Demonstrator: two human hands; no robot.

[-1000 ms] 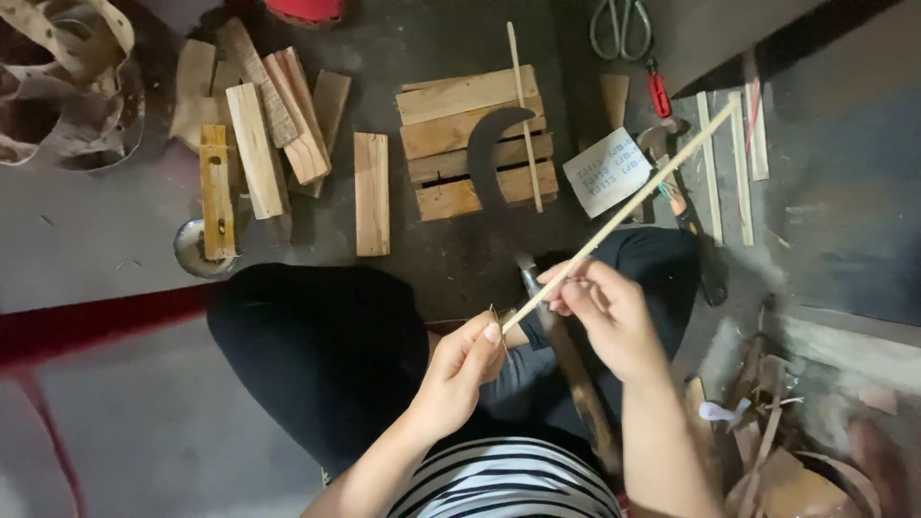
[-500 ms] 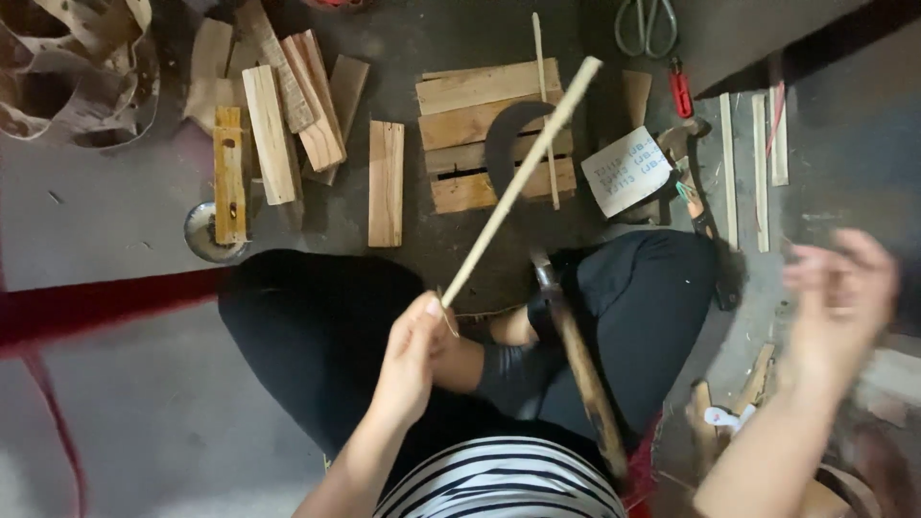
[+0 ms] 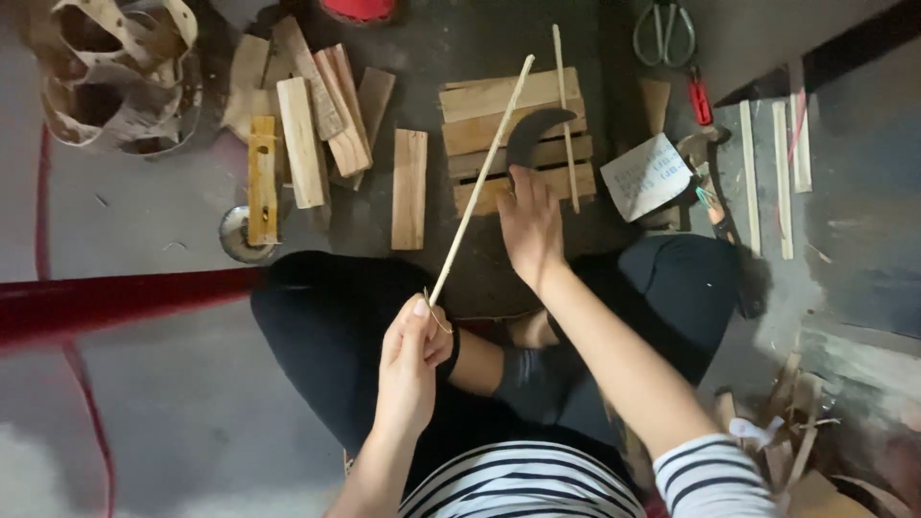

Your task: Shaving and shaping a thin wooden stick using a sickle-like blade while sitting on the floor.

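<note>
— What has changed since half a second ago?

— My right hand (image 3: 531, 225) was off to the right side, raised and blurred. Now it has come forward over the floor and lies with fingers spread flat on the near edge of the small wooden pallet (image 3: 513, 139), just below the dark curved blade (image 3: 537, 134) resting there. It grips nothing. My left hand (image 3: 413, 360) has sunk toward my lap, and the thin bamboo strip (image 3: 480, 182) stands steeper than it did.

— And the left fingers?

— Pinched narrow on the strip's lower end. The strip runs up and to the right, its tip over the pallet's far edge.

— Any paper or labels about?

— A white card (image 3: 648, 176) with small writing lies tilted just right of the pallet. Beyond it, near the floor's far edge, is a pair of scissors (image 3: 665, 29) and a small red tool (image 3: 699, 99).

— What is hard to see?

— A red object (image 3: 357, 10) at the far edge is cut off. The woven thing (image 3: 115, 77) in the far left corner is partly out of view. My right arm hides whatever lies along my right leg, and the scraps (image 3: 787, 432) at the near right are a blur.
</note>
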